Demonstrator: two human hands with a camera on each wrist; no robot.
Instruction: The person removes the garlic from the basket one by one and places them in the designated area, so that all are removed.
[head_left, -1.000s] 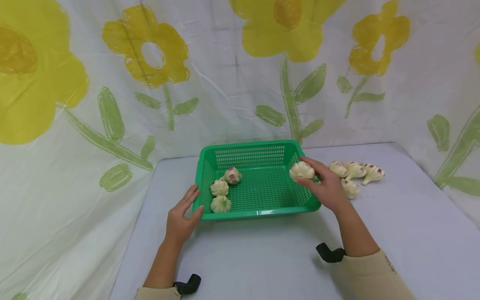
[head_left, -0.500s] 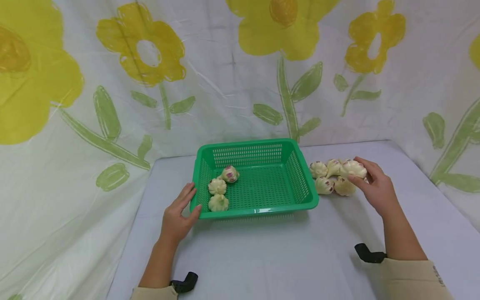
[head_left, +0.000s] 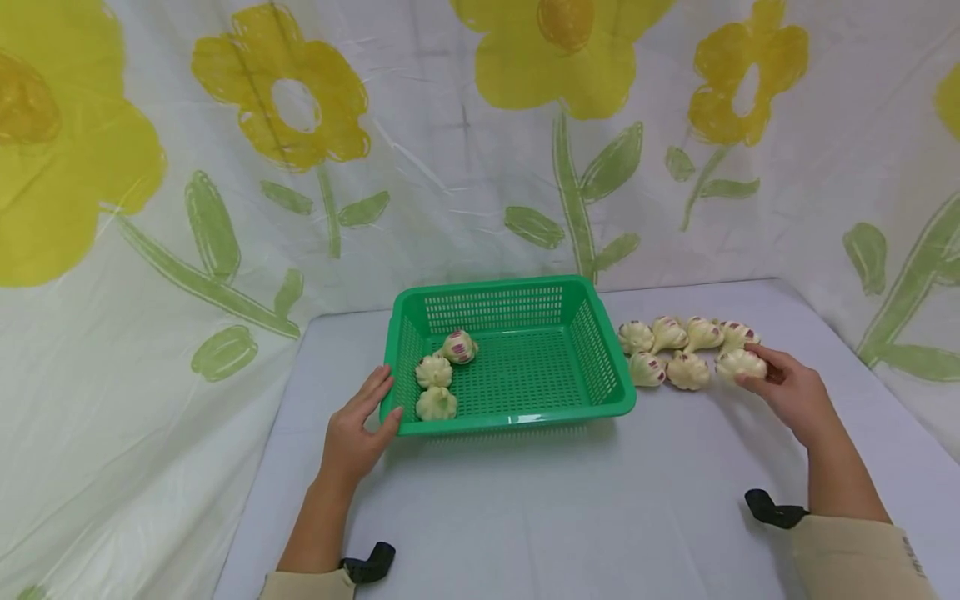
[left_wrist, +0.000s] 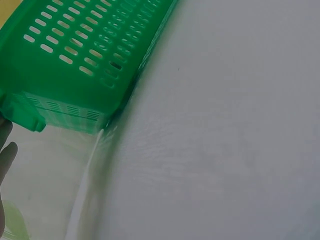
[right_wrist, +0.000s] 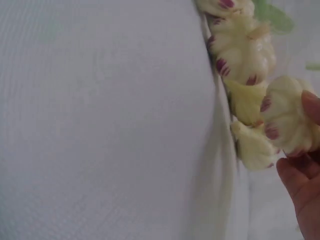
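Observation:
In the head view, my right hand (head_left: 798,396) pinches a whitish garlic bulb (head_left: 740,364) at the right end of the front row of bulbs. The right wrist view shows this garlic bulb (right_wrist: 285,114), with purple-streaked cloves, between the thumb and fingers. My left hand (head_left: 356,437) rests at the near left corner of a green plastic basket (head_left: 517,421), fingers fairly straight along its left rim and thumb on the front rim. Three garlic bulbs (head_left: 437,405) lie along the basket's left side. At the edge of the left wrist view, fingertips (left_wrist: 7,155) appear beside the basket (left_wrist: 65,95).
Several more garlic bulbs (head_left: 669,335) lie in two rows right of the basket, near the back of the white-covered table (head_left: 525,517). Behind hangs a white curtain (head_left: 435,208) with painted yellow flowers. Each wrist carries a black camera mount (head_left: 772,510).
My right hand has carried a garlic bulb from over the basket's right side to the right, down beside the other bulbs. The left hand stays at the basket corner; the head view shifts slightly.

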